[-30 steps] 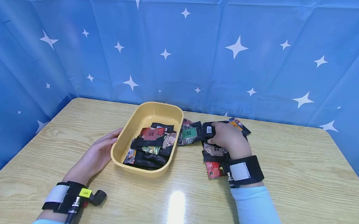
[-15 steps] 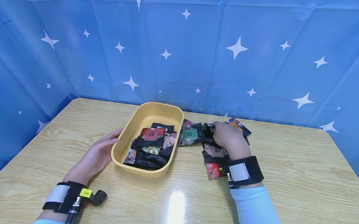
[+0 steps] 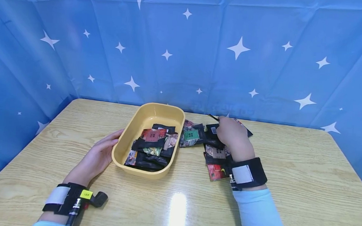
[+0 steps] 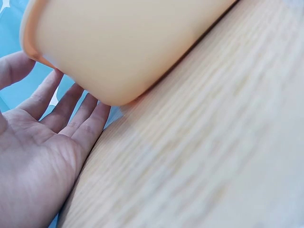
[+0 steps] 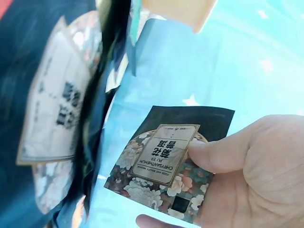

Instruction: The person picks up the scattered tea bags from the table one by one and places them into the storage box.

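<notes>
My right hand [image 3: 234,134] pinches a tea sachet [image 5: 161,156] between thumb and fingers. In the right wrist view its floral front and beige label reading "Chrysanthemum Pu Er" show; the head view catches it nearly edge-on, raised above a pile of other sachets. Beneath that hand lie a black sachet [image 3: 214,134] and one with a brownish label [image 3: 218,152]. My left hand [image 3: 100,154] rests its extended fingertips against the left side of a yellow plastic basin [image 3: 148,174], the thumb up near the rim. Several sachets [image 3: 152,136] lie heaped inside the basin.
Between basin and pile sits a green-labelled sachet [image 3: 192,134]. A red sachet [image 3: 217,171] sticks out at the pile's near end. The wooden table [image 3: 304,191] backs onto a blue curtain [image 3: 185,57] with white stars.
The right hand has drawn a sachet up off the pile and lifted it slightly away, uncovering the black one below. The left hand and basin stay put.
</notes>
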`<state>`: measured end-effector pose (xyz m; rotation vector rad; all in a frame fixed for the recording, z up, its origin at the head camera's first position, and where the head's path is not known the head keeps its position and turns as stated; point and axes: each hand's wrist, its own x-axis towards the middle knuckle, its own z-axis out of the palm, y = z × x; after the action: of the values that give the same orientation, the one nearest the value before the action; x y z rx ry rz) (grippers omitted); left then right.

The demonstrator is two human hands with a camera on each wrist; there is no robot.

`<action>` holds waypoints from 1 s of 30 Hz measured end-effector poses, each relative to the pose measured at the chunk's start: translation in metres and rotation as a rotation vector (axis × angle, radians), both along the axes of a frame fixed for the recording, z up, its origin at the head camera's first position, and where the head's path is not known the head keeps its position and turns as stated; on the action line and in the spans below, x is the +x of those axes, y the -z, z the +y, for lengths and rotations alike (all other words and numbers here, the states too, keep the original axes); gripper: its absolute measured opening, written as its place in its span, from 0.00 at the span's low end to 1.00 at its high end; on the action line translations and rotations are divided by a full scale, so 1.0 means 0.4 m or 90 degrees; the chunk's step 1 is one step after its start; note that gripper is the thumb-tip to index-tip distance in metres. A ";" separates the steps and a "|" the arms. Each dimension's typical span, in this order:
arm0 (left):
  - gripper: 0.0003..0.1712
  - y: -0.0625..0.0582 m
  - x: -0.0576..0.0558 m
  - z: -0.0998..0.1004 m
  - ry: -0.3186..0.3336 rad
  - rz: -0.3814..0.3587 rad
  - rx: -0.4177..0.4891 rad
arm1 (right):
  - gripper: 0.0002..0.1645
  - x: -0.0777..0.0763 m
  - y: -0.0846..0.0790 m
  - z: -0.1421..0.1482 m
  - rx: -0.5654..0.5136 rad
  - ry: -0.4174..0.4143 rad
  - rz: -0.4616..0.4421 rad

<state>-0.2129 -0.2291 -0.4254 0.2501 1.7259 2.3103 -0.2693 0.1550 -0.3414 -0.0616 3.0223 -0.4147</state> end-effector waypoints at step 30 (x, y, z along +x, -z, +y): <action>0.34 -0.004 -0.006 0.005 -0.010 -0.027 -0.043 | 0.24 0.094 0.001 -0.244 -0.008 -0.264 0.326</action>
<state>-0.2152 -0.2272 -0.4238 0.1753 1.7872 2.2470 -0.2318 0.0574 -0.3419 -0.9062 3.3537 -0.4288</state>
